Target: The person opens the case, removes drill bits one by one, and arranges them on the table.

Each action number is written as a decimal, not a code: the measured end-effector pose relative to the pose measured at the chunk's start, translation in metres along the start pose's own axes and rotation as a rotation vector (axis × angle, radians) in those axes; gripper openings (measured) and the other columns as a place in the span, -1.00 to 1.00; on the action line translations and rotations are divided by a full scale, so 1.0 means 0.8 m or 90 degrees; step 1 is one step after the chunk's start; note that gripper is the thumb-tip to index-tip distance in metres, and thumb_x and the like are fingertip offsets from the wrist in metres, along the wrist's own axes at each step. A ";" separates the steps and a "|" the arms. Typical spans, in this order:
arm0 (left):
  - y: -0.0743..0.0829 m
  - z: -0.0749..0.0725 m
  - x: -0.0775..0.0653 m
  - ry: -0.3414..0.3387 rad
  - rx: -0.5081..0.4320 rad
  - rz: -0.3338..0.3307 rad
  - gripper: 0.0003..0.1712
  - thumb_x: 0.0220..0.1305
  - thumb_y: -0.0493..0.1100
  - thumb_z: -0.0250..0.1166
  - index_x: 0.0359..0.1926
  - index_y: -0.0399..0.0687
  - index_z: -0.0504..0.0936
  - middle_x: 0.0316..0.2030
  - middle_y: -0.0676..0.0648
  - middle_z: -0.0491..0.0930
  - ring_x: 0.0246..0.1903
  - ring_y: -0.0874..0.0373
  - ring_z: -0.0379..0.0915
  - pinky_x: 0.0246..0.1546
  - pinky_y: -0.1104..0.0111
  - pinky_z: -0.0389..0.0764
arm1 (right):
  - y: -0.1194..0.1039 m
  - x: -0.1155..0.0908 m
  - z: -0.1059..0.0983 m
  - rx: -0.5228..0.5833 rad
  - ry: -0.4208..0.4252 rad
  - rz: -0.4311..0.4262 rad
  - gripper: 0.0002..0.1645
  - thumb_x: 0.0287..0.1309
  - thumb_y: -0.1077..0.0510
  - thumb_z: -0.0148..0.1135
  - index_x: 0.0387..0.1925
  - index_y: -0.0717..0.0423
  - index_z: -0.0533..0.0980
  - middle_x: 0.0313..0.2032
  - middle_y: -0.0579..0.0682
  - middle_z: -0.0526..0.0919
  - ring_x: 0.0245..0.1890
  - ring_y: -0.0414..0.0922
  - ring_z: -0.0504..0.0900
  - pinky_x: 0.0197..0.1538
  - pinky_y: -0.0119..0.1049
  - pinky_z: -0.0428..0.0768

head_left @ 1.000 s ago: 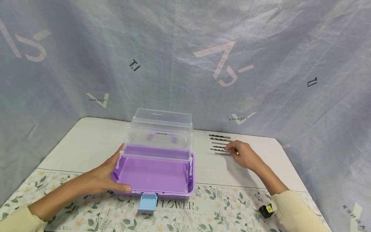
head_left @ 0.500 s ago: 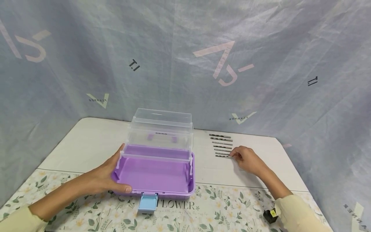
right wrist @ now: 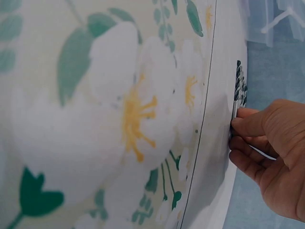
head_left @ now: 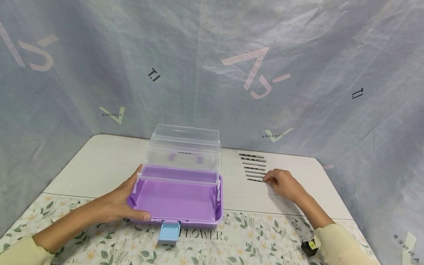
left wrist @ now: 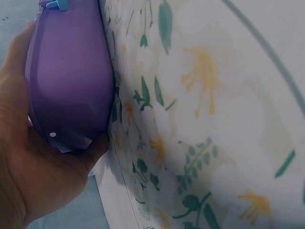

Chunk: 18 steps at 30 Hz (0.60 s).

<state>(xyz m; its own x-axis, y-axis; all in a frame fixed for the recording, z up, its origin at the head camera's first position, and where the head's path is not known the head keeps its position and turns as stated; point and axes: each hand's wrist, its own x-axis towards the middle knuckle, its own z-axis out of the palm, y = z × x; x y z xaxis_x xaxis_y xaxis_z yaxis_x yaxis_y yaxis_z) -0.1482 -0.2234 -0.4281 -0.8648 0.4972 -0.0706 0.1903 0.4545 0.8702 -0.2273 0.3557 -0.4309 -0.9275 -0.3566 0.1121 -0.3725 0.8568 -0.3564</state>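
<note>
A purple storage box (head_left: pixel 175 197) stands open, its clear trays (head_left: pixel 182 147) raised at the back and its blue latch (head_left: pixel 169 232) hanging down in front. My left hand (head_left: pixel 114 204) grips the box's left end, thumb at the front wall; the left wrist view shows the palm around that purple end (left wrist: pixel 71 81). To the right of the box, my right hand (head_left: pixel 281 184) pinches the shank end of a thin twist drill bit (head_left: pixel 255 180), nearest me in a row. In the right wrist view, thumb and fingers (right wrist: pixel 250 125) hold it low at the white surface.
Several more drill bits (head_left: pixel 253 159) lie roughly parallel behind the pinched one. Another bit (head_left: pixel 188 152) shows through the clear trays. A black and yellow object (head_left: pixel 309 247) sits by the right sleeve. A grey curtain (head_left: pixel 205 73) hangs behind the table; floral cloth (head_left: pixel 251 239) covers its front.
The right hand has come toward me with the drill bit, from over the row to its near end, and shifted slightly right. The left hand and the box stay put.
</note>
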 end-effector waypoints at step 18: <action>0.000 0.000 0.000 -0.003 -0.022 0.010 0.88 0.14 -0.06 0.78 0.80 0.15 -0.72 0.64 -0.58 0.04 0.25 -0.12 0.63 0.20 0.06 0.74 | -0.011 0.007 -0.008 0.004 -0.001 0.000 -0.77 0.46 0.44 0.36 -0.11 0.13 0.82 -0.16 0.03 0.85 -0.12 0.01 0.80 -0.03 0.00 0.80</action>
<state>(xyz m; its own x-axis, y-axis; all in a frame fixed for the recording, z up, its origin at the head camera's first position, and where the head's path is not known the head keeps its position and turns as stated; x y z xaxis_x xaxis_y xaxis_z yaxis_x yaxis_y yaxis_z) -0.1478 -0.2233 -0.4280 -0.8596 0.5074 -0.0595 0.1869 0.4208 0.8877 -0.2293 0.3485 -0.4215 -0.9274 -0.3575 0.1105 -0.3725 0.8544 -0.3623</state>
